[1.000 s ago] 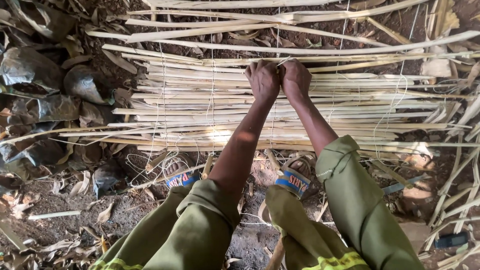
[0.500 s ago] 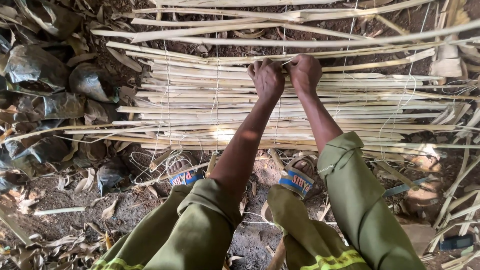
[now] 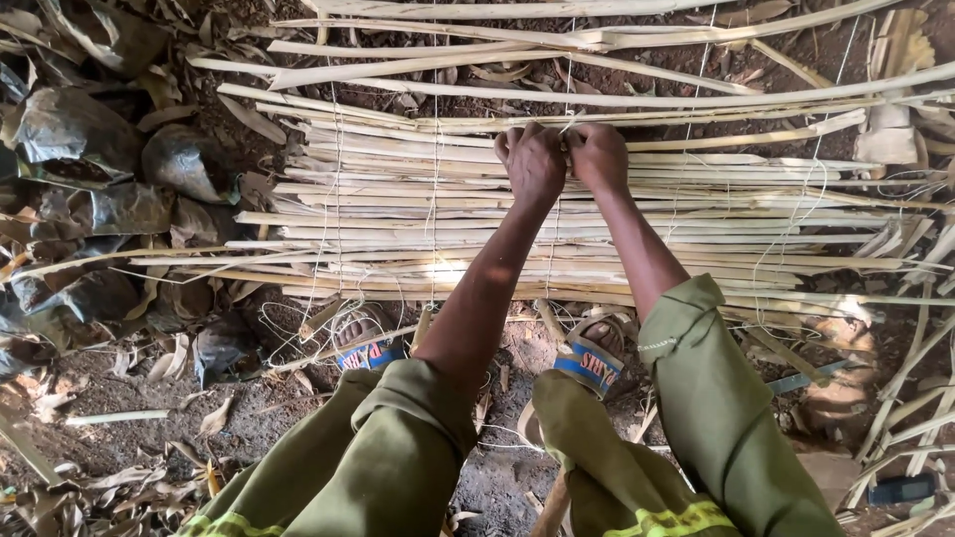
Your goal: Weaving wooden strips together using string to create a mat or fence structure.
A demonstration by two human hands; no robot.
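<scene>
A mat of pale split cane strips [image 3: 398, 199] lies flat on the dirt, bound by several lines of thin white string [image 3: 435, 214]. My left hand [image 3: 532, 164] and my right hand [image 3: 600, 157] are side by side at the mat's far edge, knuckles up. Both have fingers closed on a string [image 3: 569, 123] that crosses the outermost strip [image 3: 756, 134]. My knees in olive trousers [image 3: 398, 447] and my feet in blue-strapped sandals [image 3: 592, 363] sit at the mat's near edge.
Loose long cane strips [image 3: 517, 60] lie beyond the mat. Black plastic bags of soil [image 3: 80, 129] are heaped at the left. Dry leaves [image 3: 169, 358] litter the ground, and a small dark object [image 3: 900, 487] lies at the lower right.
Both hands stay at the same spot on the far edge, shifting only slightly. The view has drifted a little.
</scene>
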